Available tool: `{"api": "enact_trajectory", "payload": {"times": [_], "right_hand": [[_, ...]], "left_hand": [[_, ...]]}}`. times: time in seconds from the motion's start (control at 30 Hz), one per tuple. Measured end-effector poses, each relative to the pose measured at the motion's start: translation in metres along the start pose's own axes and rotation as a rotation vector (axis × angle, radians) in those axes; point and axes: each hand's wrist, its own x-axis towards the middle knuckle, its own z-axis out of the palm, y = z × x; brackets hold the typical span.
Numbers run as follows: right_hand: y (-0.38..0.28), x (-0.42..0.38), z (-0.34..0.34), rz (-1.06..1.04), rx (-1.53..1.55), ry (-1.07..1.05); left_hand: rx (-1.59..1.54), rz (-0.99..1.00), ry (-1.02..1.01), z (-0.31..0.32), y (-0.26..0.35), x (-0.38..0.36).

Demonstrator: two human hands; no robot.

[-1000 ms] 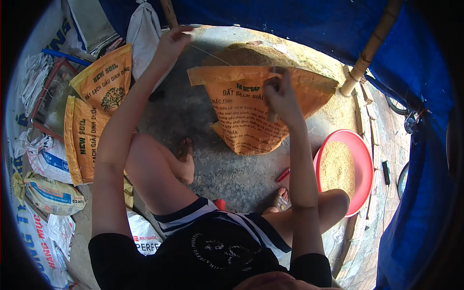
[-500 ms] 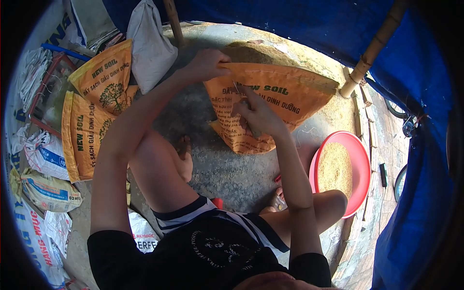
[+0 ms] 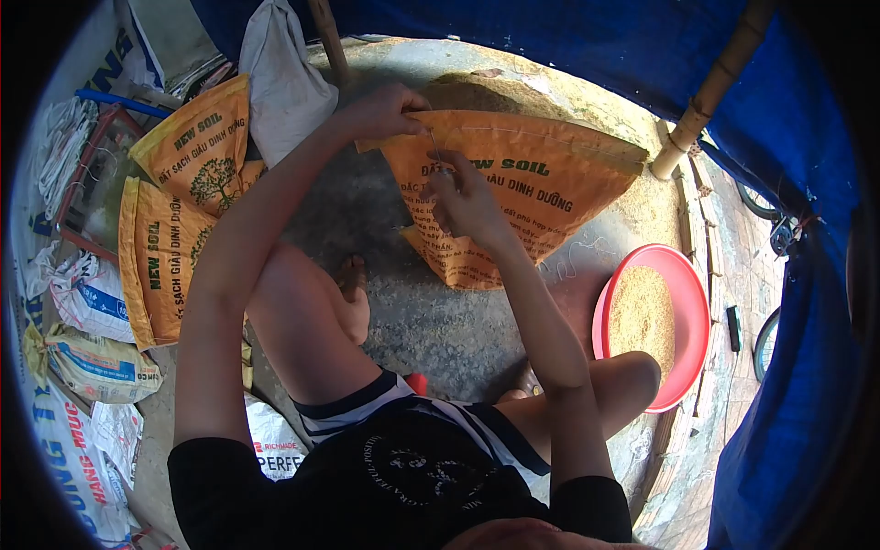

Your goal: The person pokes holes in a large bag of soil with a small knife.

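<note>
An orange woven sack (image 3: 513,197) printed "NEW SOIL" hangs in front of me, its top hem crossed by a pale stitched line. My left hand (image 3: 390,108) is closed on the sack's top left corner. Just below that corner, my right hand (image 3: 467,197) grips a thin metal tool (image 3: 434,145), its tip up against the sack near the hem. The tool's exact kind is too small to make out. White string (image 3: 582,257) trails on the ground beside the sack's right side.
A pink basin (image 3: 692,353) of yellowish grain stands at right. More orange sacks (image 3: 160,261) and a white sack (image 3: 286,92) lie at left, near a crate (image 3: 78,197). A bamboo pole (image 3: 710,92) and blue tarp (image 3: 587,46) border the far side.
The sack's upper left corner has shifted left and slightly up with my left hand. My right hand, with the thin tool, has moved left and up towards the hem.
</note>
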Motion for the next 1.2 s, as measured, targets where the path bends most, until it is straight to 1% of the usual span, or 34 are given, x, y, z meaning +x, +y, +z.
{"api": "enact_trajectory", "payload": {"times": [0.1, 0.33, 0.53, 0.6, 0.63, 0.7, 0.73, 0.8, 0.83, 0.9, 0.93, 1.0, 1.03, 1.1, 1.13, 1.17, 1.2], "right_hand": [[0.007, 0.004, 0.0, -0.021, 0.018, 0.026], [0.006, 0.002, 0.0, 0.003, -0.012, 0.034], [0.003, -0.001, 0.001, 0.021, 0.066, 0.031], [0.003, 0.001, 0.001, 0.079, 0.222, 0.042], [0.004, 0.002, 0.001, 0.078, 0.222, 0.044], [0.005, 0.004, -0.001, 0.176, 0.644, -0.016], [0.006, 0.004, -0.003, 0.174, 0.644, -0.016], [0.006, 0.005, -0.005, 0.184, 0.815, -0.111], [0.006, 0.004, -0.003, 0.184, 0.815, -0.111], [0.005, 0.001, 0.001, 0.045, 0.427, 0.03], [0.003, 0.0, 0.001, 0.045, 0.428, 0.031], [-0.001, 0.0, 0.0, 0.087, 0.359, 0.101], [-0.001, 0.0, 0.001, 0.085, 0.359, 0.099], [0.002, -0.003, 0.0, 0.062, 0.32, 0.074], [0.005, -0.003, 0.001, 0.059, 0.321, 0.078], [0.009, -0.003, 0.004, 0.038, 0.283, 0.066], [0.013, -0.002, 0.006, 0.017, 0.244, 0.053]], "left_hand": [[-0.022, 0.001, -0.032, 0.0, 0.002, -0.001], [-0.019, -0.005, -0.026, 0.001, 0.003, -0.001], [-0.003, 0.021, 0.002, 0.003, 0.005, -0.003], [0.007, 0.049, 0.051, 0.005, 0.008, -0.006], [0.008, 0.05, 0.051, 0.007, 0.011, -0.007], [-0.053, 0.095, 0.134, 0.011, 0.019, -0.01], [-0.052, 0.096, 0.134, 0.011, 0.024, -0.011], [0.057, 0.035, 0.118, 0.011, 0.032, -0.013], [0.057, 0.034, 0.118, 0.013, 0.035, -0.015], [0.032, 0.134, 0.105, 0.018, 0.04, -0.015], [0.032, 0.135, 0.103, 0.022, 0.04, -0.014], [0.075, 0.257, 0.14, 0.026, 0.044, -0.015], [0.078, 0.256, 0.141, 0.022, 0.046, -0.015], [-0.062, 0.094, 0.056, 0.008, 0.049, -0.011], [-0.061, 0.097, 0.054, 0.006, 0.041, -0.003], [-0.197, 0.085, 0.099, 0.003, 0.033, 0.007], [-0.333, 0.072, 0.145, -0.001, 0.037, 0.01]]}}
